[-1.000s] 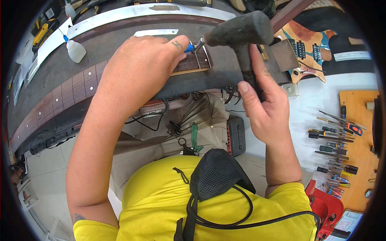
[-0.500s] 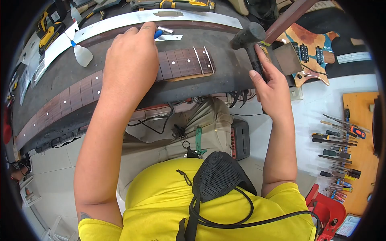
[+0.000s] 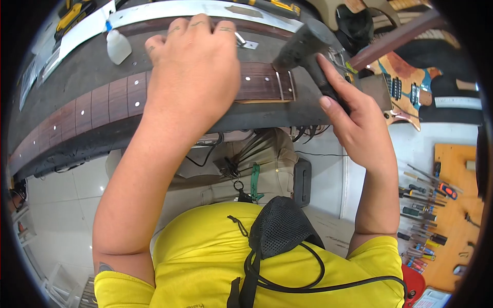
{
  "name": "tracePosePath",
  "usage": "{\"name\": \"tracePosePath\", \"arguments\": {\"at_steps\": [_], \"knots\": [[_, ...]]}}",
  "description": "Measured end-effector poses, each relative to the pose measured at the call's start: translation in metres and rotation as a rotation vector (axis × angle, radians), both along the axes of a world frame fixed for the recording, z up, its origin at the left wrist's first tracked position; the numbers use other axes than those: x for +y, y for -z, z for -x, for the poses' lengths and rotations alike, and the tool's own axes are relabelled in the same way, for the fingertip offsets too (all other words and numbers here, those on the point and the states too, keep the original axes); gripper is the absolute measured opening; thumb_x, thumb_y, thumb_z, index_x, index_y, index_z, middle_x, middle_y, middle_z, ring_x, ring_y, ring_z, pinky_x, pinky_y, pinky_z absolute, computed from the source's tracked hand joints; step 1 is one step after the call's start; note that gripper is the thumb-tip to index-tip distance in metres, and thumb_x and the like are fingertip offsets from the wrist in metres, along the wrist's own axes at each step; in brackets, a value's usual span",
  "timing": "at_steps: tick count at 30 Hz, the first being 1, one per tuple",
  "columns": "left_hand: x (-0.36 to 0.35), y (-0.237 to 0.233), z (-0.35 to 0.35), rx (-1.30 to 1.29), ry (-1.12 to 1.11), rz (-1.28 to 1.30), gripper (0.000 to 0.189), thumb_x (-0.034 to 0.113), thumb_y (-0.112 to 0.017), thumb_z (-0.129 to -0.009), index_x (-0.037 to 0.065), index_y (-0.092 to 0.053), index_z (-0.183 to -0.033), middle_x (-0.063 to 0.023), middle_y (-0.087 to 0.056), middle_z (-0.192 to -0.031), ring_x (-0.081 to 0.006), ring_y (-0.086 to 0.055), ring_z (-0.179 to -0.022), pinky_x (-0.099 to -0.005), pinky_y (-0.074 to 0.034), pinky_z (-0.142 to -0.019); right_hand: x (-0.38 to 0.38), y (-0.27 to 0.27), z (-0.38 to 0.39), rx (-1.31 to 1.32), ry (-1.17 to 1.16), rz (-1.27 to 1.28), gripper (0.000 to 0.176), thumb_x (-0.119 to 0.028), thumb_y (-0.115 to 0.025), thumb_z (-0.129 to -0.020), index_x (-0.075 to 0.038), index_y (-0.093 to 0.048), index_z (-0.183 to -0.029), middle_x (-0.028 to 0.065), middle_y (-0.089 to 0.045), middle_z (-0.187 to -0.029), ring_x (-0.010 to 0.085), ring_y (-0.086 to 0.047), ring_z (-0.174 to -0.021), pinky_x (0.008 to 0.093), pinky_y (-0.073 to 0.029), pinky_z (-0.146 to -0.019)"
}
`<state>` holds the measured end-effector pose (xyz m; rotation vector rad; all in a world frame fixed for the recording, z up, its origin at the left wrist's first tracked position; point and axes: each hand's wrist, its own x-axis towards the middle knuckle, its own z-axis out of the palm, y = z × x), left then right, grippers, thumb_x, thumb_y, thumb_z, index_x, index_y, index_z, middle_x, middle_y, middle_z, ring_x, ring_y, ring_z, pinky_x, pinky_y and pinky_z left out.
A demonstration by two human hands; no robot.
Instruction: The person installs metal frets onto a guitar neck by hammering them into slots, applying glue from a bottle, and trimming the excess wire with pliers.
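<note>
A dark wooden guitar fretboard (image 3: 110, 105) with pale dot inlays lies along the near edge of the workbench. Two silver fret wires (image 3: 280, 86) cross its right end; thin slots mark the rest. My left hand (image 3: 197, 77) is over the fretboard, back upward, its fingers bent down. The fingertips and anything between them are hidden. My right hand (image 3: 359, 120) is closed around the handle of a black mallet (image 3: 305, 43), index finger stretched along it. The mallet's head is just beyond the fretboard's right end, its lower face close to the far edge.
Beyond the fretboard are a white squeeze bottle (image 3: 118, 47), a long white strip (image 3: 169, 13) and a small metal plate (image 3: 249, 45). A guitar body (image 3: 400, 77) lies at the right. Several screwdrivers and files (image 3: 423, 210) line a wooden board (image 3: 452, 236).
The view has shifted, so the bench things appear farther right. My left hand has moved slightly, its fingers more spread at the knuckles. The mallet has tilted and come closer to the fretboard's end.
</note>
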<state>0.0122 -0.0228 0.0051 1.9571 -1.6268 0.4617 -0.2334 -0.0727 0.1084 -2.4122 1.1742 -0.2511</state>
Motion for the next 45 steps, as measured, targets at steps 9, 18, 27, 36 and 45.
{"name": "tracePosePath", "arguments": {"at_steps": [9, 18, 27, 36, 45], "knots": [[0.001, 0.007, -0.008, 0.094, 0.164, 0.126, 0.035, 0.008, -0.069, -0.089, 0.003, -0.072, -0.123, -0.0131, -0.071, -0.111, -0.0340, -0.067, -0.112, -0.0593, -0.048, -0.098, 0.008, 0.001, -0.002, 0.022, 0.038, -0.035, 0.058, -0.003, -0.061, -0.106, 0.002, -0.046, -0.161, 0.0227, -0.062, -0.153, 0.0210, -0.061, -0.139, 0.0291, -0.043, -0.112], [0.008, -0.006, 0.000, 0.086, 0.124, 0.035, 0.031, 0.006, -0.067, -0.090, 0.004, -0.072, -0.120, -0.0107, -0.070, -0.107, -0.0314, -0.066, -0.107, -0.0570, -0.046, -0.097, 0.009, 0.007, 0.000, 0.020, 0.046, -0.023, 0.059, -0.001, -0.063, -0.105, 0.004, -0.045, -0.161, 0.0226, -0.062, -0.153, 0.0198, -0.060, -0.138, 0.0302, -0.043, -0.113], [0.008, -0.007, 0.000, 0.070, 0.128, 0.032, 0.034, 0.004, -0.068, -0.089, 0.004, -0.071, -0.123, -0.0095, -0.070, -0.107, -0.0299, -0.066, -0.108, -0.0561, -0.045, -0.100, 0.011, 0.012, 0.003, -0.030, 0.084, 0.003, 0.060, 0.001, -0.064, -0.104, 0.005, -0.045, -0.161, 0.0226, -0.062, -0.153, 0.0187, -0.059, -0.136, 0.0312, -0.043, -0.114], [0.008, -0.008, -0.002, 0.110, 0.127, -0.067, 0.034, 0.004, -0.069, -0.088, 0.005, -0.071, -0.123, -0.0097, -0.070, -0.109, -0.0304, -0.066, -0.110, -0.0558, -0.044, -0.101, 0.027, 0.010, 0.027, -0.115, 0.287, -0.028, 0.066, -0.011, -0.066, -0.107, -0.005, -0.040, -0.168, -0.0054, -0.054, -0.077, 0.0025, -0.042, -0.057, 0.0208, -0.034, -0.051], [0.009, -0.006, -0.003, 0.054, 0.141, -0.071, 0.031, 0.004, -0.069, -0.088, 0.006, -0.072, -0.118, -0.0092, -0.070, -0.107, -0.0297, -0.066, -0.108, -0.0554, -0.044, -0.099, -0.040, 0.058, 0.063, -0.082, 0.279, 0.335, 0.061, -0.004, -0.076, -0.098, -0.005, -0.057, -0.156, 0.0169, -0.075, -0.126, 0.0127, -0.068, -0.107, 0.0266, -0.052, -0.096]]}}
